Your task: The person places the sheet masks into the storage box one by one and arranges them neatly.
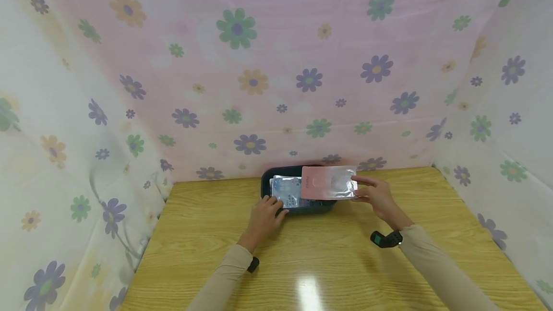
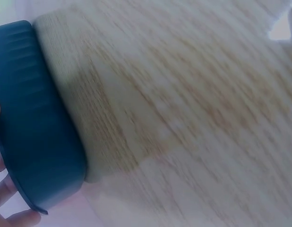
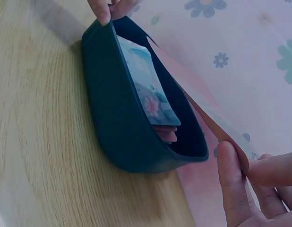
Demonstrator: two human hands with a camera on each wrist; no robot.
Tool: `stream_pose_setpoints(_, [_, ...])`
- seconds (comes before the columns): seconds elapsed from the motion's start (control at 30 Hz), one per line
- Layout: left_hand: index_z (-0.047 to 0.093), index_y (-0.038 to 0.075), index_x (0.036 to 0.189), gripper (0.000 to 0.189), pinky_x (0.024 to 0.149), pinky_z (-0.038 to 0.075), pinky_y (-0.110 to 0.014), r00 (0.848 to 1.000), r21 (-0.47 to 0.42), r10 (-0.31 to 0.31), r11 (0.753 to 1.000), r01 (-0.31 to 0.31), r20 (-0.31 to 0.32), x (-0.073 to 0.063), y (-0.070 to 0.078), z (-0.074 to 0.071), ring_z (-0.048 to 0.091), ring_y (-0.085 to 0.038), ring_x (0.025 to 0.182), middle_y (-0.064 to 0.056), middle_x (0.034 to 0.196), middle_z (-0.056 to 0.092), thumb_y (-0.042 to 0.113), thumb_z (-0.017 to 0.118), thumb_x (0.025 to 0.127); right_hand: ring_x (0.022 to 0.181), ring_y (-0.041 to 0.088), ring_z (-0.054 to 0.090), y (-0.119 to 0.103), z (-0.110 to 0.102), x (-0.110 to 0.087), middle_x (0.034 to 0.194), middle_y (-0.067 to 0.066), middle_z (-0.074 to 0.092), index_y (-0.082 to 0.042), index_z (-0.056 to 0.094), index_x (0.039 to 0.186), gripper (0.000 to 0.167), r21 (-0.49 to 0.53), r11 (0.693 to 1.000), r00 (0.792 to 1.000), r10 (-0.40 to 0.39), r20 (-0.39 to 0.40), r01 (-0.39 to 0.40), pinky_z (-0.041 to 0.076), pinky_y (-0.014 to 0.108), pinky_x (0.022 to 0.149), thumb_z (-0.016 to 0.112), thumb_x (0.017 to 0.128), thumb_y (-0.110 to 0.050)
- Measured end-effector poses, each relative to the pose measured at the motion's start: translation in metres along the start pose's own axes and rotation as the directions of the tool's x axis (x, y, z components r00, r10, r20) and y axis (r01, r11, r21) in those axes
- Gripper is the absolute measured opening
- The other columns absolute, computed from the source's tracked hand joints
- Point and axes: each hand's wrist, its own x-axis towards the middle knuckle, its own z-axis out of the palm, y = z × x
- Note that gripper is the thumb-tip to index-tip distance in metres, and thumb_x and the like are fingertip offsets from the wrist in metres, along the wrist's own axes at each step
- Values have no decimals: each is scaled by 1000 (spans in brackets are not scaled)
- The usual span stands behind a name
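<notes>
A dark teal plastic bin [image 1: 313, 210] stands on the table against the back cloth. My left hand [image 1: 264, 216] grips its near left rim; fingers reach over the edge while the thumb [image 3: 105, 18] lies outside. Inside lies a stack of flat packets, topped by a blue flowered packet [image 3: 147, 82] with pinkish edges beneath it. My right hand [image 1: 377, 198] pinches the right end of a pink and silver foil packet [image 1: 321, 183], held over the bin's right part. In the right wrist view this packet [image 3: 210, 124] appears nearly edge-on. The left wrist view shows the bin's outer wall [image 2: 39, 113].
The wood-grain table [image 1: 207, 244] extends on both sides and in front of the bin. Flower-printed cloth [image 1: 268, 109] hangs behind and at both sides. A black wrist device [image 1: 386, 239] is on the right wrist, and another [image 1: 253, 265] on the left.
</notes>
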Motion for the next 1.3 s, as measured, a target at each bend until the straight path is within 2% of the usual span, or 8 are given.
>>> stream_pose_setpoints(0.13, [68,13,89,18,68,51,-39,1000,-1,9,1000,-9,3,2,1,-4,51,-18,73,-1,82,58,29,72,84,73,19,63,1,9,3,133,27,41,12,41,135,52,-9,1000,1000,11,4,-11,54,40,73,54,85,14])
stream_pose_setpoints(0.27, [67,14,90,18,68,50,-36,1000,8,4,1000,-4,22,1,0,-3,51,-17,74,-1,83,57,31,69,86,70,17,62,4,17,9,126,21,49,13,43,133,51,-5,1000,1000,17,2,-17,55,38,72,54,84,14])
stream_pose_setpoints(0.4, [67,14,91,20,66,48,-31,1000,13,7,1000,-7,20,0,-2,0,51,-16,74,0,84,57,33,68,87,69,16,62,7,24,13,118,15,54,13,45,132,49,-18,1000,1000,9,8,-8,54,41,73,54,84,14])
stream_pose_setpoints(0.6, [67,15,91,20,65,48,-30,1000,16,-3,1000,3,12,0,-3,0,51,-16,74,1,84,59,34,70,85,69,17,63,8,34,18,117,12,55,9,47,132,49,-34,999,1000,19,11,-19,53,46,76,54,83,12])
stream_pose_setpoints(0.9, [69,13,97,25,64,47,-30,1000,8,-9,1000,9,21,-2,-3,-1,50,-16,73,1,85,58,36,67,87,69,16,61,8,49,26,128,24,48,6,49,132,49,-69,997,999,42,12,-41,54,38,73,52,84,11])
stream_pose_setpoints(1.07, [70,13,99,26,65,47,-30,999,0,-26,1000,26,33,-2,-2,0,50,-16,74,0,87,60,37,67,87,69,16,59,7,57,29,131,24,45,7,49,132,49,-60,997,999,48,11,-48,55,34,68,51,84,12])
stream_pose_setpoints(1.3, [69,14,98,26,64,47,-29,999,5,-35,999,35,34,-2,-2,0,49,-16,73,0,86,59,37,66,88,68,17,61,11,66,35,135,25,43,6,49,132,51,-44,997,998,62,16,-61,55,34,67,50,82,16])
